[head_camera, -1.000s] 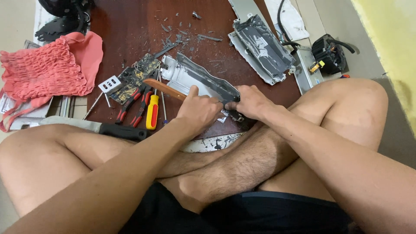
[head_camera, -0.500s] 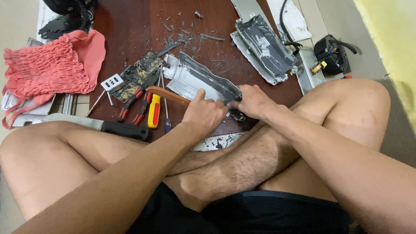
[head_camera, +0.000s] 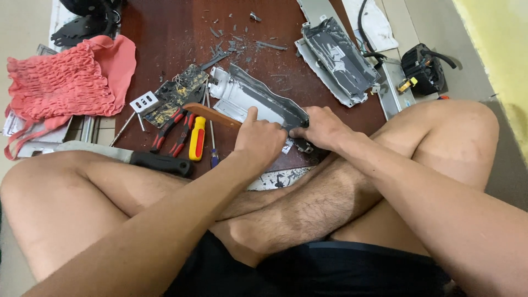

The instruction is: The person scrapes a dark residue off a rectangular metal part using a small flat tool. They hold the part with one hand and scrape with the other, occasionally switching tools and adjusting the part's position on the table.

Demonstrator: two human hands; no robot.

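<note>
Your left hand point(head_camera: 258, 140) grips an orange-handled tool point(head_camera: 212, 115), and your right hand point(head_camera: 322, 127) clamps the dented grey plastic casing point(head_camera: 258, 99). A second, similar casing point(head_camera: 336, 55) lies well apart among plastic chips. Red-handled pliers point(head_camera: 170, 127) and one yellow screwdriver point(head_camera: 197, 138) rest nearby.

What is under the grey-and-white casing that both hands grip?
The casing lies on the dark red board, with an orange-handled tool crossing beside it. The left hand and right hand hide its near end.
</note>
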